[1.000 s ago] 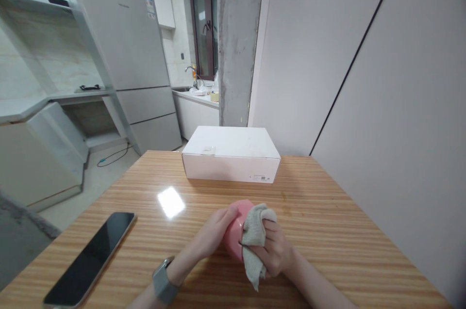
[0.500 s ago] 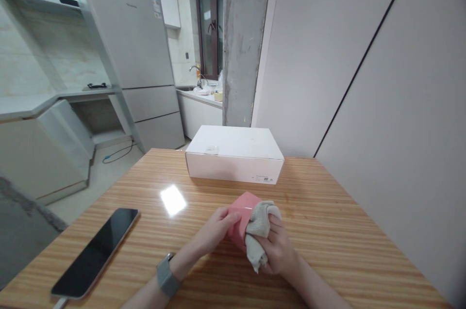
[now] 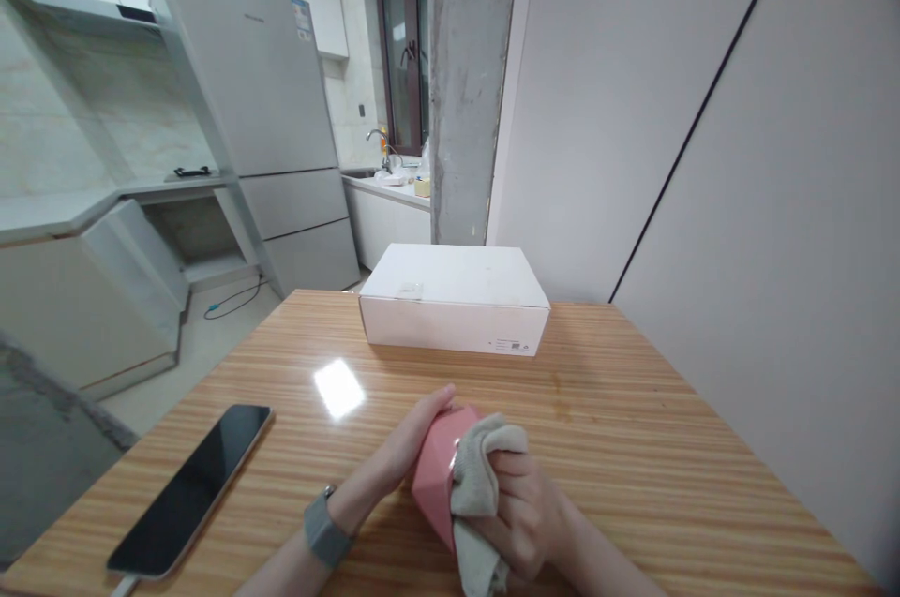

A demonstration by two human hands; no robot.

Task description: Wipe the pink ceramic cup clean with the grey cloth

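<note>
A pink faceted object (image 3: 434, 473), its exact kind unclear, is held low over the front of the wooden table. My left hand (image 3: 413, 436) grips it from the left, the thumb along its top edge and the other fingers hidden behind it. Bunched in my right hand (image 3: 524, 508) is a grey cloth (image 3: 476, 475), pressed against the pink object's right side. Part of the cloth hangs down below the fingers. The cloth and right hand cover that side of the object.
A white box (image 3: 454, 325) stands toward the table's far edge. At the left lies a black phone (image 3: 193, 489) with a white cable plugged in. The wooden table (image 3: 633, 410) reaches to a pale wall on the right. A fridge (image 3: 246, 82) and kitchen counter are behind.
The pink object has turned and come slightly nearer and to the left, showing more of its faceted side. My left hand has shifted its grip; the cloth hand moved down and left.
</note>
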